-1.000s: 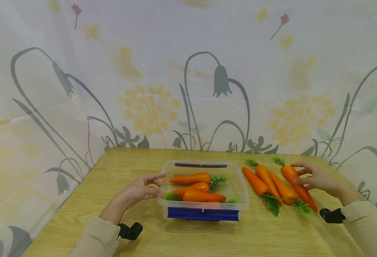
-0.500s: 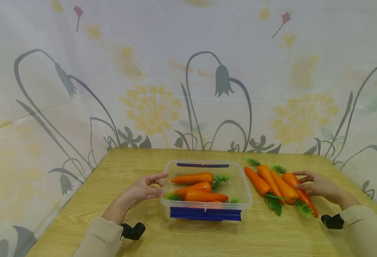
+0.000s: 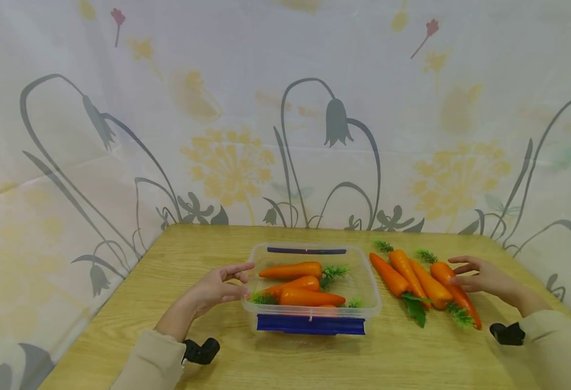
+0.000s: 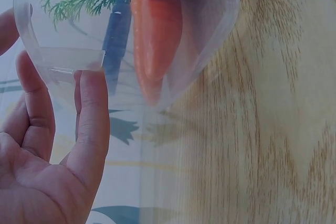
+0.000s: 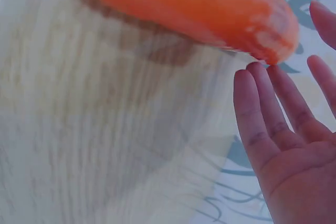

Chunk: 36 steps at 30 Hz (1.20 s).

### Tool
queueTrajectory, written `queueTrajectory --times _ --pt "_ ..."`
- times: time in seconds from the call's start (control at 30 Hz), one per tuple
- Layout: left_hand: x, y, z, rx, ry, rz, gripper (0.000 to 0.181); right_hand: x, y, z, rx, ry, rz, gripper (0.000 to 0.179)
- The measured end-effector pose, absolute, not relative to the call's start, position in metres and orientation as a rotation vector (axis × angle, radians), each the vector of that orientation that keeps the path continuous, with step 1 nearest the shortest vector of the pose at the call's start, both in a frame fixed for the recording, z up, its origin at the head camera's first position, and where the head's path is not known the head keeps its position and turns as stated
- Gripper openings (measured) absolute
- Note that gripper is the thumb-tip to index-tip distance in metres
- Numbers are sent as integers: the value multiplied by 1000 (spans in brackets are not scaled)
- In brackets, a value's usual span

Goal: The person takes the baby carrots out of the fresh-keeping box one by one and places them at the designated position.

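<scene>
- Nearest, a black wrist camera (image 3: 202, 351) juts out at the left sleeve (image 3: 151, 352); it might knock the container if the forearm swung inward.
- Just beyond, the left hand (image 3: 212, 290) is at the container's left side, fingers spread and lightly bent, one tip against a clear side flap (image 4: 73, 59). Uneven pressure there could tip or slide the clear container (image 3: 374, 303), since nobody's fingers brace its other side.
- Level with it, the right hand (image 3: 487, 281) is beside the rightmost carrot (image 3: 460, 297), which lies on the table at the outer edge of four loose ones. Its fingers are straight, thumb apart, clamped on nothing; whether the tips touch the carrot cannot be told.
- That carrot looks smooth and glossy, so a careless nudge could roll it, or push it into its neighbours; the green leaf (image 3: 415, 309) and fronds could snag.
- Inside the container, carrots (image 3: 312, 297) lie crosswise and overlap toward the front; crowding could leave tops above the rim.
- As for writing, the blue front latch (image 3: 309, 325) and blue rear latch (image 3: 306, 251) show no readable lettering.
- Farthest back, the floral backdrop (image 3: 227, 157) carries printed plants, with no brand or words legible.
</scene>
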State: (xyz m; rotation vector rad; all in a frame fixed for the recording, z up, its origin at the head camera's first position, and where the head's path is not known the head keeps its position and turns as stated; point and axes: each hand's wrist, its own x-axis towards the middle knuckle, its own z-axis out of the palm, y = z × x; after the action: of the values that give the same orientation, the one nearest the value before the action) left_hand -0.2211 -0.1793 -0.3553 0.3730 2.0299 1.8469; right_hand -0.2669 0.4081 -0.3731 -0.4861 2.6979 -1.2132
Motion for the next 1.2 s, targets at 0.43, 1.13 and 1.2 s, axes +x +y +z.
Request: queueTrajectory --times 0.43,1.13,1.2 --pt "-223 -174 -356 377 2020 1838 63 -260 411 -353 -573 2872 -1163 48" --pt "-221 -180 -353 373 2034 1828 67 -256 336 -292 -653 2893 -1029 50" --pt "-221 -181 -353 381 2031 1825 67 -256 328 -289 -679 2840 -1086 48"
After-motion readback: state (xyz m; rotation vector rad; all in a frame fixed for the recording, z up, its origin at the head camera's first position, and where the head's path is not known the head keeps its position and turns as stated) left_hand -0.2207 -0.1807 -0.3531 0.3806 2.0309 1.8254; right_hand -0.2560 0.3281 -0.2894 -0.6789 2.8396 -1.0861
